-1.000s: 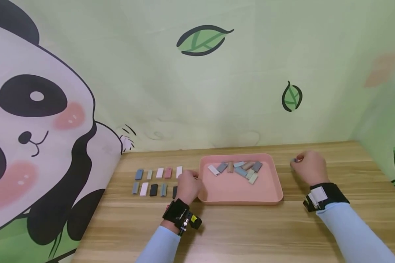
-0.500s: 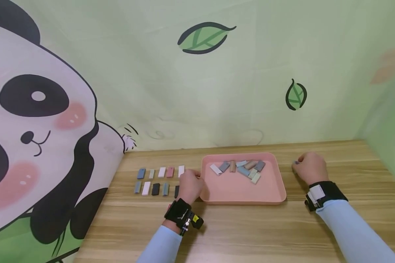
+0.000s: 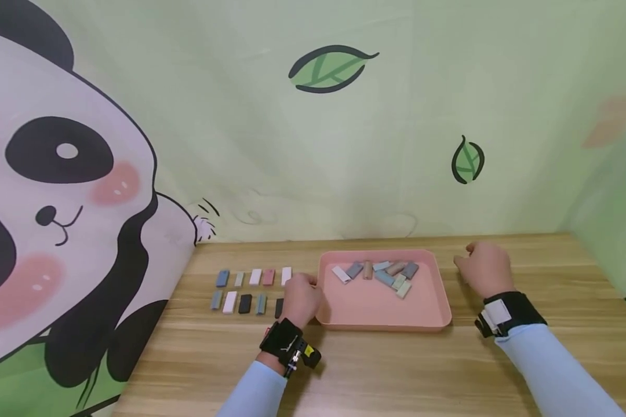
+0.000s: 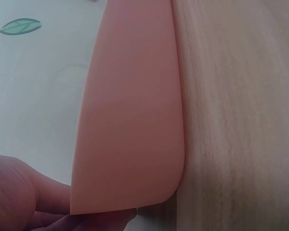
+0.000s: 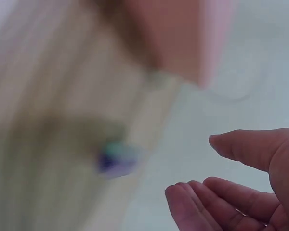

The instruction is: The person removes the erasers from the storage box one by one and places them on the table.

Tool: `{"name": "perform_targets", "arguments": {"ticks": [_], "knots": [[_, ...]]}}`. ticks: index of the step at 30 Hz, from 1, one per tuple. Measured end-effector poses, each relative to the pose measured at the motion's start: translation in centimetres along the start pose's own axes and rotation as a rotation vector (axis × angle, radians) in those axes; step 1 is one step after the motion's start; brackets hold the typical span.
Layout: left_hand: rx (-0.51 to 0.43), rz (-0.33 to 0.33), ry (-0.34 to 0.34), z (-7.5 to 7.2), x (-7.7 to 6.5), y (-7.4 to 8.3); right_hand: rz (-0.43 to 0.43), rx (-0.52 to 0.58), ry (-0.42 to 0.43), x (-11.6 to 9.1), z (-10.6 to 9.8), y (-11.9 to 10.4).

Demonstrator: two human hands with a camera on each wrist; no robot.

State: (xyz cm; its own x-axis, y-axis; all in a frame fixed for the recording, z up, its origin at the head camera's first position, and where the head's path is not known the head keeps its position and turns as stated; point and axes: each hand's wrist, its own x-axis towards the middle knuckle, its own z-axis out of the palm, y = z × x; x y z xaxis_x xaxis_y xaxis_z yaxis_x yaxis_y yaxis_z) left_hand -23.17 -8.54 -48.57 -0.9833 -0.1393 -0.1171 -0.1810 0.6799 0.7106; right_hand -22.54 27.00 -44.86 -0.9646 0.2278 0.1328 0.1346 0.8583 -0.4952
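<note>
A pink tray sits mid-table with several small coloured blocks at its far side. My left hand is at the tray's left rim with its fingers curled against it; the left wrist view shows those fingers at the corner of the tray. My right hand hovers just right of the tray. In the blurred right wrist view it is my right hand that is open and empty, thumb apart from relaxed fingers. A small blue-purple block lies on the wood beyond it.
Two short rows of small blocks lie on the wooden table left of the tray. A panda-and-leaf backdrop closes off the back and both sides.
My right hand has let go of the small grey piece it pinched and shifted a little left toward the tray. My left hand has stayed at the tray's rim.
</note>
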Motion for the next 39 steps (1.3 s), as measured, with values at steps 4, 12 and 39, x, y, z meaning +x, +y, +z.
{"name": "perform_targets", "arguments": {"ticks": [4,12,39], "knots": [[0.012,0.009,0.019,-0.2,0.2,0.0,-0.047,0.022,-0.021,-0.1,-1.3,-3.7],[0.002,0.015,0.013,-0.4,0.3,0.2,-0.064,0.106,-0.154,-1.7,-0.6,-8.9],[-0.056,-0.043,-0.018,-0.2,0.0,0.0,-0.089,-0.137,-0.330,-2.7,6.4,-8.9]]}}
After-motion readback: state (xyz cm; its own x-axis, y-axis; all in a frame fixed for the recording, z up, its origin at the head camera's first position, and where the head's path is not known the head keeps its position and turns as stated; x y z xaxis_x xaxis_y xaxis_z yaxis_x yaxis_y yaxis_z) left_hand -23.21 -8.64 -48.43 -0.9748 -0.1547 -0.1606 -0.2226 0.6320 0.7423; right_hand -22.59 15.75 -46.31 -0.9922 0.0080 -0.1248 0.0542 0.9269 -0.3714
